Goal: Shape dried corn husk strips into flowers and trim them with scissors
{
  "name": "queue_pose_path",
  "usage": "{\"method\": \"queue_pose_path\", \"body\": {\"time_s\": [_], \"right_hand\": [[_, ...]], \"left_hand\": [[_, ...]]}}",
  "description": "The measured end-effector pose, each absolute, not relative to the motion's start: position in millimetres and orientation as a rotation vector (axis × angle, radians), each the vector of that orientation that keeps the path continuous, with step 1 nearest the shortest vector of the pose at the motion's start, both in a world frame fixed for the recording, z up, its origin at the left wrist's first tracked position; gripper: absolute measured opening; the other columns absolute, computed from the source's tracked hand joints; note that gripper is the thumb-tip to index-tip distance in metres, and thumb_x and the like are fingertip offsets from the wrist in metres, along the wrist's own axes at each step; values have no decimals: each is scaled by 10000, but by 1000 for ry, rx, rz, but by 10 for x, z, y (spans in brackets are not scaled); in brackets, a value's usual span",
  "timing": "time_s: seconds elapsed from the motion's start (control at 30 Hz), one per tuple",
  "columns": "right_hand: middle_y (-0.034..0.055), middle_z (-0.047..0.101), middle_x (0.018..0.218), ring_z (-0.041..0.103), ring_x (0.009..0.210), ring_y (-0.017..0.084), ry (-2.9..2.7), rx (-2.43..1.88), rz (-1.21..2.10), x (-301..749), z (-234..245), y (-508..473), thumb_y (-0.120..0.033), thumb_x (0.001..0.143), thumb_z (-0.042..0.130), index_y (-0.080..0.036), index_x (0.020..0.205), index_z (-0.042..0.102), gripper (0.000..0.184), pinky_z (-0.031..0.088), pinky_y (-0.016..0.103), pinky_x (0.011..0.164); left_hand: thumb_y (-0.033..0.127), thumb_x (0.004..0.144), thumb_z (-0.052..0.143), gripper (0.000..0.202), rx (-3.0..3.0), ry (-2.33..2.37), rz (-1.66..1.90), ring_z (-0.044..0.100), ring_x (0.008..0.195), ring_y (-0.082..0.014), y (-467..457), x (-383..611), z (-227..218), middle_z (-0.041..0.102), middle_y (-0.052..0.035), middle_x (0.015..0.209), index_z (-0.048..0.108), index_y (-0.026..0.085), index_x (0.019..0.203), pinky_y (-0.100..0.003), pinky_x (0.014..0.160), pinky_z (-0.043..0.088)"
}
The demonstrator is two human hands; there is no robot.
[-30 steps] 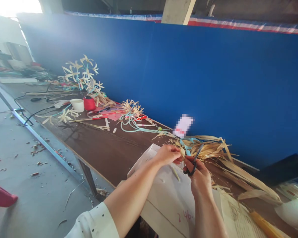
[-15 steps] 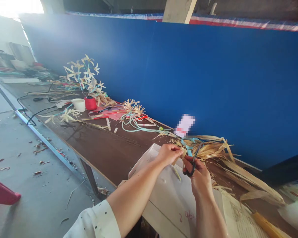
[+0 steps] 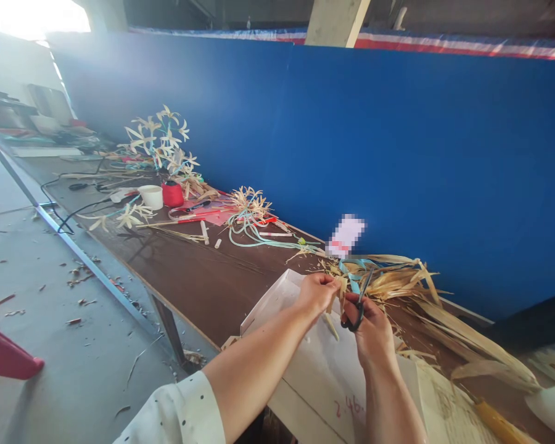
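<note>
Between the fingertips of my left hand [image 3: 318, 295] is a small strip of dried husk [image 3: 340, 292]. My right hand [image 3: 372, 327] is closed around the black handles of a pair of scissors [image 3: 355, 316], whose blades point up and away, just right of the strip. Both hands are above a white cardboard box [image 3: 277, 302]. A thin greenish piece [image 3: 330, 327] lies on the box under my hands. Past the scissors lie a heap of dried husks [image 3: 398, 279] and a light blue ribbon [image 3: 351, 266].
Behind the table [image 3: 203, 265] stands a blue panel [image 3: 351, 135]. Along the table are husk flowers [image 3: 161, 139], a white cup [image 3: 152, 197], a red thread spool [image 3: 172, 194] and pale green stems [image 3: 259, 240]. A red stool leg [image 3: 9, 351] stands at the lower left.
The whole view has shifted slightly right and down. Both hands keep nearly the same place, with the husk strip and the scissors still in them.
</note>
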State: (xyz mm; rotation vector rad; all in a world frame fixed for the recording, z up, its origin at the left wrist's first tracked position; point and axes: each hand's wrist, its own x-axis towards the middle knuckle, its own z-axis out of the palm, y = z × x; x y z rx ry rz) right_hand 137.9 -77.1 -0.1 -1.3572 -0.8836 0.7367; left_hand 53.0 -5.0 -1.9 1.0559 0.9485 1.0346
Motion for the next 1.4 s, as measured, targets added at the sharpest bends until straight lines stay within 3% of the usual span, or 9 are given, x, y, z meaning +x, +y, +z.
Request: {"method": "queue_pose_path", "body": {"time_s": [0.17,0.47,0.63,0.73,0.83,1.0,1.4], "right_hand": [[-39,526,498,462,436,90,-878,-1353,744,1367,1,-773,-324,607,720,-161,824,602,296,327,208,436],[-41,514,513,422,456,77,-786,-1304,756,1433,-45,-771,-322,619,724,-171,826,619,277,287,195,429],[-1,587,641,463,489,91,-844,-1510,889,1559,-37,-828,-424,643,701,-172,940,650,393,252,203,409],[-20,552,569,438,460,90,-1015,-1648,1008,1626,-9,-885,-433,628,714,-160,974,663,444,265,215,416],[-38,503,507,423,452,95,-1153,-1738,1048,1629,45,-937,-458,624,710,-158,999,673,482,287,224,431],[-26,523,522,410,444,97,-1248,-1820,1024,1580,122,-980,-478,573,724,-172,949,707,485,306,233,437],[-37,478,478,378,458,105,-1427,-1856,912,1534,158,-974,-487,580,680,-179,957,715,488,302,231,439]], "left_hand": [[310,717,628,192,938,814,1001,505,447,-91,-69,542,-32,589,-15,584,598,120,711,-198,422,374],[286,684,666,202,1125,862,913,435,460,-47,-4,400,67,565,6,565,677,114,789,-169,450,334],[339,712,624,270,1344,921,933,513,557,-85,76,296,70,653,-26,688,704,140,877,-193,534,395],[391,728,597,298,1492,967,1017,565,657,-112,162,255,23,687,-24,771,718,169,885,-211,648,428],[428,764,533,329,1592,1043,1026,574,668,-124,235,240,-33,686,-15,746,719,192,898,-210,641,418],[358,807,464,307,1772,1130,1026,564,672,-128,264,216,-40,675,-12,743,716,202,886,-196,585,372],[241,801,432,278,1963,1218,981,404,530,-89,227,196,18,538,26,559,669,179,668,-204,510,245]]}}
